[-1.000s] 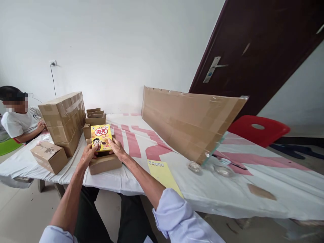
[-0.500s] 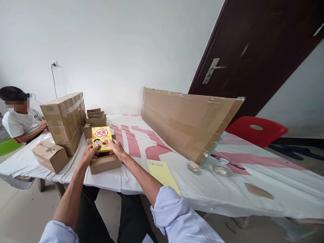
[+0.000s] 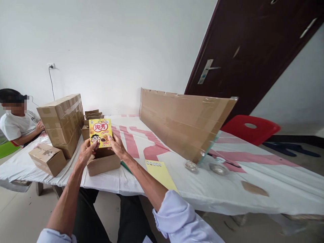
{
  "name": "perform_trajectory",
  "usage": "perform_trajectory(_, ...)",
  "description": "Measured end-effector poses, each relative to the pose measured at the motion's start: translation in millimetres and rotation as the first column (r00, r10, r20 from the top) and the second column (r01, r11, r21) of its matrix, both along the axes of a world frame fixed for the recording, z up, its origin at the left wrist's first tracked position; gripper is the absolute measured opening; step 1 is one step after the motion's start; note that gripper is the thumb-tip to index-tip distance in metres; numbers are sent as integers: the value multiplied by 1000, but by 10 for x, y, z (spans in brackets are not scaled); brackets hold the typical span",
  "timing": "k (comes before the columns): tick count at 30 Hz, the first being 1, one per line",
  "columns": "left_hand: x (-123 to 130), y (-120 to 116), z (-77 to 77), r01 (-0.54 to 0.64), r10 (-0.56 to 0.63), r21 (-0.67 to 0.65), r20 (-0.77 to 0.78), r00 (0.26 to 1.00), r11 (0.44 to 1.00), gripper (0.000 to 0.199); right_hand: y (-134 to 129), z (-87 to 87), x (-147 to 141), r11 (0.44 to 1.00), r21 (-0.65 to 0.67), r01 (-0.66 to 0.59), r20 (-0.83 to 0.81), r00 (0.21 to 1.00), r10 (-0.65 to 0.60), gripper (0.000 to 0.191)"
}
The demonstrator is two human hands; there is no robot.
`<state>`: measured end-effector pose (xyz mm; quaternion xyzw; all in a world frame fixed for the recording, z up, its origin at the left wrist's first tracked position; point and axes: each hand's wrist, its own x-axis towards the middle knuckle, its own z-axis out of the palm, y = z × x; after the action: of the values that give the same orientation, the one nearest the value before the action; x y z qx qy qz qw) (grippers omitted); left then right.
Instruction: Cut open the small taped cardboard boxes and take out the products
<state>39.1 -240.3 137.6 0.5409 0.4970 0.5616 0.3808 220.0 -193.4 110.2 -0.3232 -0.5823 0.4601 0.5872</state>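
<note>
Both my hands hold a yellow snack box (image 3: 100, 130) with red lettering and a cartoon face on its front. It is held up above an open cardboard box (image 3: 104, 165) at the near edge of the table. My left hand (image 3: 87, 150) grips the lower left side, thumb on the front. On the lower right side is my right hand (image 3: 116, 145), its thumb also across the front. The hands and the snack box hide part of the open box's inside.
Stacked cardboard boxes (image 3: 59, 116) and a smaller closed box (image 3: 47, 158) stand left, near a seated person (image 3: 19, 121). More open boxes (image 3: 93, 114) line up behind. Right are a yellow notepad (image 3: 160, 173), a large cardboard panel (image 3: 182, 118), tape rolls (image 3: 218, 168) and a red chair (image 3: 250, 128).
The snack box has risen from low over the open cardboard box, both hands lifting it. More of the open box's inside now shows. The view has shifted slightly.
</note>
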Motion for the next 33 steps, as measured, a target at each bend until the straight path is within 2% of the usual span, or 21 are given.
perform_trajectory(4,91,-126,215,75,-80,103,42,996,992,80,-250,264,109,972,234,-7,-132,990,39,66)
perform_trajectory(8,110,-205,308,173,-193,193,91,977,966,68,-525,396,254,957,288,-31,-168,982,83,68)
perform_trajectory(10,101,-248,334,220,-236,213,53,970,952,63,-627,381,339,961,273,-44,-159,983,90,69)
perform_trajectory(14,51,-328,386,313,-288,171,-159,944,934,66,-728,265,523,974,220,-60,-186,977,102,66)
perform_trajectory(15,23,-325,390,311,-273,165,-215,938,936,69,-732,235,573,976,212,-47,-199,976,90,65)
perform_trajectory(17,-66,-280,371,235,-165,174,-340,926,956,74,-721,187,686,980,196,20,-239,971,28,63)
perform_trajectory(19,-195,-205,308,136,-20,205,-485,874,969,76,-691,155,825,976,175,130,-272,959,-79,62)
perform_trajectory(21,-340,-139,199,129,26,205,-618,786,970,79,-645,127,996,955,157,251,-274,940,-202,59)
perform_trajectory(25,-539,-97,-123,267,-124,51,-790,600,962,84,-522,37,1393,892,143,429,-253,887,-386,60)
perform_trajectory(27,-577,-96,-303,302,-147,21,-841,521,953,79,-474,-28,1572,865,138,483,-260,860,-439,60)
perform_trajectory(29,-601,-89,-463,328,-108,66,-869,483,942,62,-449,-96,1708,844,130,521,-266,838,-476,59)
perform_trajectory(31,-633,-77,-581,349,-48,146,-870,491,926,44,-443,-164,1788,837,107,537,-263,827,-497,57)
perform_trajectory(33,-686,-75,-648,363,-2,216,-857,516,906,37,-446,-236,1814,840,72,537,-257,824,-505,57)
